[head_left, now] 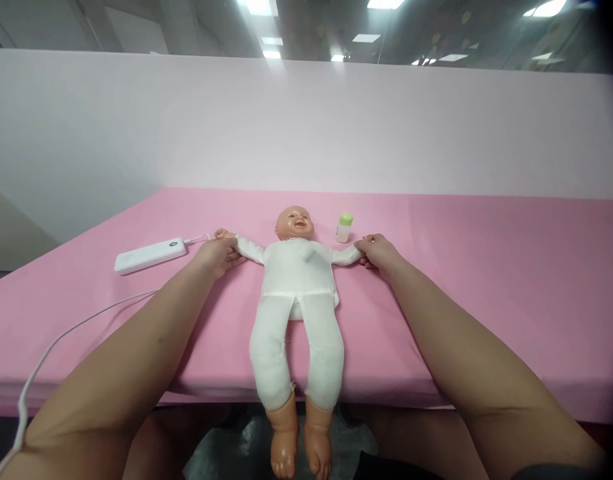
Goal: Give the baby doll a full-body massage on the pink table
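Observation:
A baby doll (pixel 299 273) with a white cloth body lies on its back on the pink-covered table (pixel 511 287), head toward the wall. Its bare feet hang past the front edge. Both doll arms are stretched out sideways. My left hand (pixel 220 257) is closed round the doll's wrist on the left, whose small plastic hand shows beyond my fingers. On the other side, my right hand (pixel 379 253) grips the end of the doll's other arm, mostly covering that doll hand. A small bottle with a green cap (pixel 344 228) stands just beyond my right hand.
A white power bank (pixel 150 256) lies left of my left hand, with a white cable (pixel 81 325) running under my left forearm and toward the lower left. Behind the table rises a white partition (pixel 306 127), with a reflective pane above it.

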{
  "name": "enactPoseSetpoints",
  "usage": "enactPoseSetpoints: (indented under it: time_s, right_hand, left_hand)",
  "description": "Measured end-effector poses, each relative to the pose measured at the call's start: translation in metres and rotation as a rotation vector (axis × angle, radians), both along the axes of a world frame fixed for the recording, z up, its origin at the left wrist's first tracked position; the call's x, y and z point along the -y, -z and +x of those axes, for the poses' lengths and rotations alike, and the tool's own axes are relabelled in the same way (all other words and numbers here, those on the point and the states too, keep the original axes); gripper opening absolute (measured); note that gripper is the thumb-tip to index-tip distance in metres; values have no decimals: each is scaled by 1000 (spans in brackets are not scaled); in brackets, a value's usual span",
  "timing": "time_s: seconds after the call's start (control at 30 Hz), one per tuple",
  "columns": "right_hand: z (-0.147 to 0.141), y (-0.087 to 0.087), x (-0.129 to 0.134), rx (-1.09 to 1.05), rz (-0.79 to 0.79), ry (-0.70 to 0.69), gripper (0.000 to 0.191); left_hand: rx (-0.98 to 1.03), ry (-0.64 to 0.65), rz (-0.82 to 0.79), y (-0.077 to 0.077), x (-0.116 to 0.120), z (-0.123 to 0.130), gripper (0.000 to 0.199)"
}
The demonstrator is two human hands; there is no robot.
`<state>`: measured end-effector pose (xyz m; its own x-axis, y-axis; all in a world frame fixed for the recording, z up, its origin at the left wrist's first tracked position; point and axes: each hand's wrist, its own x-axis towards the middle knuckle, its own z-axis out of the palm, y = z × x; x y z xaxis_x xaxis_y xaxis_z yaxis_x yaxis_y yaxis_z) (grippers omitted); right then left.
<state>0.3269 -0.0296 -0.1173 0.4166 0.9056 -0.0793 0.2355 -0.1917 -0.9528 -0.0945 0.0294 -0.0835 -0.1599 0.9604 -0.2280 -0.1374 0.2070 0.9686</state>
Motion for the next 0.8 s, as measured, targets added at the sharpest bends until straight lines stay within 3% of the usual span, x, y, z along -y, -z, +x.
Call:
enactPoseSetpoints:
  time_s: [0.1, 0.27, 0.43, 0.57, 0.67, 0.8]
  right_hand:
    - [-4, -4, 3, 66, -39, 38, 54]
    - [-29, -22, 19, 196, 291, 17, 66]
    - [-67, -39, 44, 366, 456, -314, 47]
    - [-84, -45, 56, 581, 527, -622, 30]
    - [-88, -46, 56, 728, 573, -691, 23]
    - [-89, -45, 55, 782, 598, -746, 24]
  left_hand:
    - [-21, -18, 21, -3, 3, 1, 27]
    - [-394, -27, 364, -10, 25, 11, 37]
    - [-717, 142, 662, -18, 57, 37, 35]
    - [-1009, 459, 851, -19, 63, 44, 40]
    - [-1169, 578, 870, -18, 61, 42, 45]
    - [-1240, 594, 845, -18, 60, 42, 48]
